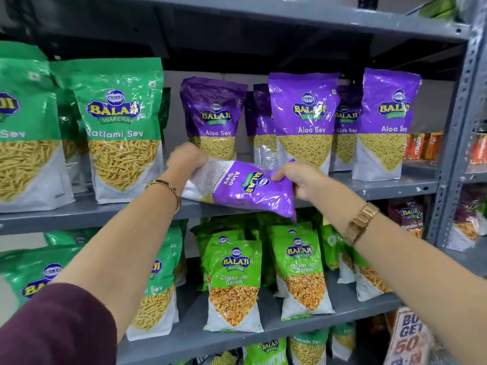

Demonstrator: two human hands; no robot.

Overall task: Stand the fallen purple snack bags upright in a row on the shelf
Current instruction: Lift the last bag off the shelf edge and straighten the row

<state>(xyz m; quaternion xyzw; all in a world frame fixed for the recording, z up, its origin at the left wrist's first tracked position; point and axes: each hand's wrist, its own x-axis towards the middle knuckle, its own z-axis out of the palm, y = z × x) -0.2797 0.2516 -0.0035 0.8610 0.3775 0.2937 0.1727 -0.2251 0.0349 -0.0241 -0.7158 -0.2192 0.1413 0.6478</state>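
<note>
A purple Aloo Sev bag (237, 188) lies on its side at the front edge of the grey shelf (105, 212), its top end hanging past the lip. My left hand (185, 158) grips its white bottom end. My right hand (297, 180) pinches its purple top end. Behind it stand several purple Aloo Sev bags upright: one at the left (213, 117), one in the middle (303, 119), one at the right (386, 122), with more half hidden behind them.
Green Ratlami Sev bags (118, 127) stand on the same shelf to the left. Light green Chana Jor Garam bags (234, 283) fill the shelf below. A grey upright post (458, 122) bounds the shelf on the right. Orange packets (421, 146) sit behind the rightmost purple bag.
</note>
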